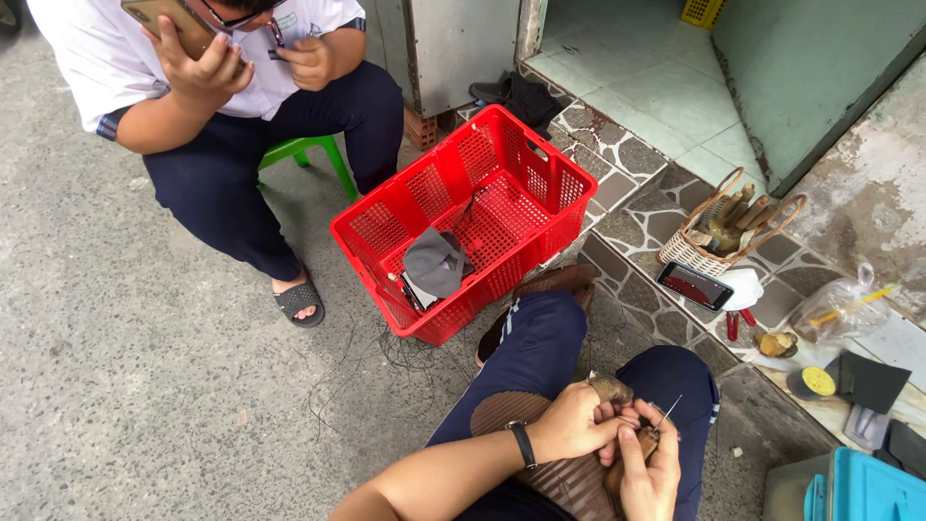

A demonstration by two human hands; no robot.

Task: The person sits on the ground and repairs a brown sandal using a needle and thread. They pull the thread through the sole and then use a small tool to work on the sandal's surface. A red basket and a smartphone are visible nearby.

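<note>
My left hand (pixel 575 423) grips a brown leather shoe (pixel 613 390) resting on my lap over a brown striped cloth (pixel 564 475). My right hand (pixel 652 475) holds the shoe's lower part and pinches a thin metal needle (pixel 667 413) that points up and to the right. Both hands touch the shoe between my knees. A black band sits on my left wrist.
A red plastic crate (pixel 540 159) with a grey cap stands ahead on the concrete. Another person in a white shirt sits on a green stool (pixel 313 150), phone to ear. On the tiled step lie a wicker basket (pixel 725 232), a phone (pixel 694 286), tools and a blue box (pixel 854 487).
</note>
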